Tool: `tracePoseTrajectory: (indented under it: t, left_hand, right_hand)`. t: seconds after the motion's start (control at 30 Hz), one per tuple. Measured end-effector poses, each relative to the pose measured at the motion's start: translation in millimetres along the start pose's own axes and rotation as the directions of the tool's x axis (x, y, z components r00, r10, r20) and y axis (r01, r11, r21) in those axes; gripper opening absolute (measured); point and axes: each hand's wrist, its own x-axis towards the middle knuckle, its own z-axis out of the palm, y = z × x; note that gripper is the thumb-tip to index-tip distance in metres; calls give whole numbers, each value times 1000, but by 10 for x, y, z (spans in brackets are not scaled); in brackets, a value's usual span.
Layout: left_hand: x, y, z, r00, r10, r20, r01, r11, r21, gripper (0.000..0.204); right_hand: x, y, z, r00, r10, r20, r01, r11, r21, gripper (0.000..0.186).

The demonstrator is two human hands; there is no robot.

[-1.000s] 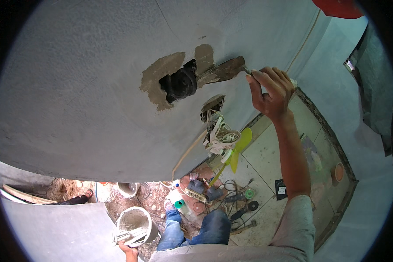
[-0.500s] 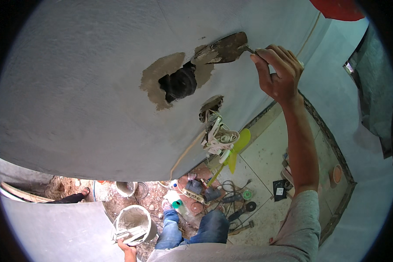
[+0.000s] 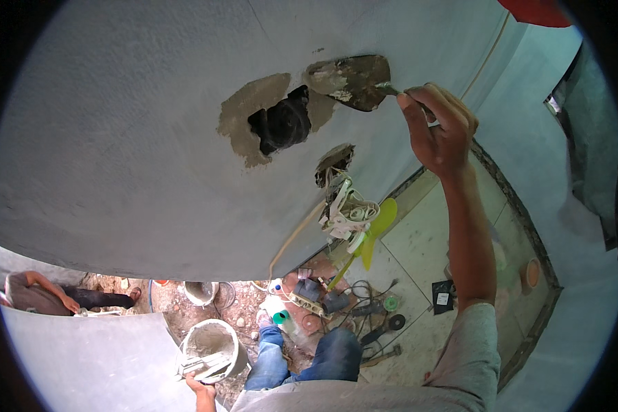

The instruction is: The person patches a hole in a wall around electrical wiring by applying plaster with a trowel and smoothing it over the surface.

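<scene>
Now, a smooth grey plastered wall (image 3: 151, 151) faces you. Your left hand (image 3: 201, 388) is at the rim of a round, mortar-smeared white bucket (image 3: 241, 358), its grip hard to tell. Your right hand (image 3: 445, 130) pinches the handle of a mortar-streaked metal trowel (image 3: 357, 79), blade overlapping a brown patch (image 3: 320, 111).

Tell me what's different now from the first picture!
The right hand, holding the trowel, moved up and slightly right, taking the blade from beside the dark opening to its upper right. Another person's body and arm came into view at lower left. Nothing was let go. The left hand stayed at the bucket.
</scene>
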Motion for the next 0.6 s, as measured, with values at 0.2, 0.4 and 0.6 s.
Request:
tracePoseTrajectory:
  t: [0.2, 0.4, 0.6]
  left_hand:
    - [42, 13, -102, 998, -25, 55, 24, 1000, 15, 61]
    - [3, 3, -112, 999, -29, 15, 29, 1000, 2, 62]
    - [14, 4, -120, 999, -25, 38, 25, 1000, 3, 62]
  right_hand:
    - [-316, -4, 82, 998, -24, 61, 28, 997, -73, 14]
    - [-428, 2, 45, 997, 38, 70, -36, 999, -39, 14]
    - [-226, -61, 31, 998, 51, 37, -49, 998, -45, 14]
